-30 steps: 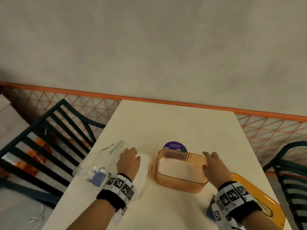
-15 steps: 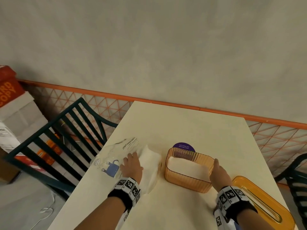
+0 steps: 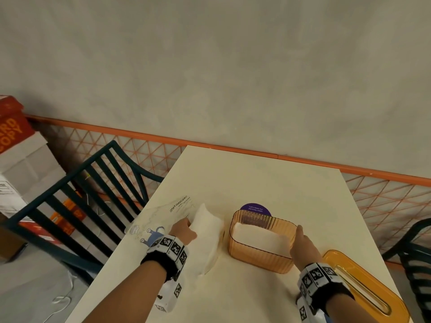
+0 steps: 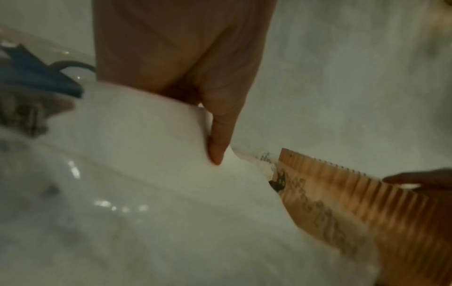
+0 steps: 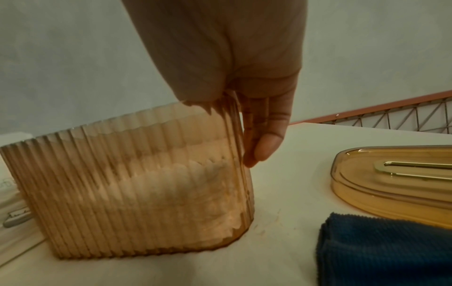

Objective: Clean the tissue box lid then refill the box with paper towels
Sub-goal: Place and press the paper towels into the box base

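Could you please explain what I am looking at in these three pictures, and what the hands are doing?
There is no machine here: a person wears three cameras. The wide picture comes from the head and looks down at a cream table. The other two come from the wrists and look along each hand.

The left hand grips a white stack of paper towels, which lies partly on its clear plastic wrapper. In the left wrist picture the thumb presses into that stack.

The right hand holds the right end of the ribbed amber tissue box, thumb inside the rim and fingers outside. The box is open and already has white paper in it.

The amber lid lies off the box, to its right, beside a folded blue cloth. A purple sticker shows behind the box.
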The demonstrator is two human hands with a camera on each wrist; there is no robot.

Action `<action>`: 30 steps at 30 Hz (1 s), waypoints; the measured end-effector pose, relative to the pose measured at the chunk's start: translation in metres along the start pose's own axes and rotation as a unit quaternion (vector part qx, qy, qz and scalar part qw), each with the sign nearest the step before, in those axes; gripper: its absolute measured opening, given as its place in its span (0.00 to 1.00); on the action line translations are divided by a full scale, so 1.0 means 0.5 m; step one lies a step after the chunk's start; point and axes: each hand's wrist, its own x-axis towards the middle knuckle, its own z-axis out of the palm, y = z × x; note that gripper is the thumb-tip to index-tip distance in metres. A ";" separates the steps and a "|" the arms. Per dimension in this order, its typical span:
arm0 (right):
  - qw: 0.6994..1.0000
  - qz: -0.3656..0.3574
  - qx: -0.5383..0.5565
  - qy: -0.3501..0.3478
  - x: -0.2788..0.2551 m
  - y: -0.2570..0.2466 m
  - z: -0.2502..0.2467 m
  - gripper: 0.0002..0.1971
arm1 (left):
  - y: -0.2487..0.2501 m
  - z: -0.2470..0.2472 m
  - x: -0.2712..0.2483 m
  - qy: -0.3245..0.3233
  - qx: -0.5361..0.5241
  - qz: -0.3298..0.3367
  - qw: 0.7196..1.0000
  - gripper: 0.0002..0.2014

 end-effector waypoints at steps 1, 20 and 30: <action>1.000 0.000 0.003 -0.004 0.000 -0.001 -0.001 0.31 | 0.000 -0.004 -0.003 -0.006 -0.023 0.011 1.000 0.08; 0.856 -0.258 0.424 -0.144 -0.094 -0.328 -0.006 0.21 | -0.001 -0.074 -0.108 0.041 -0.450 0.146 0.880 0.19; 0.890 -0.285 0.337 -0.112 -0.096 -0.337 0.030 0.29 | -0.060 -0.036 -0.099 0.044 -0.279 0.134 0.950 0.19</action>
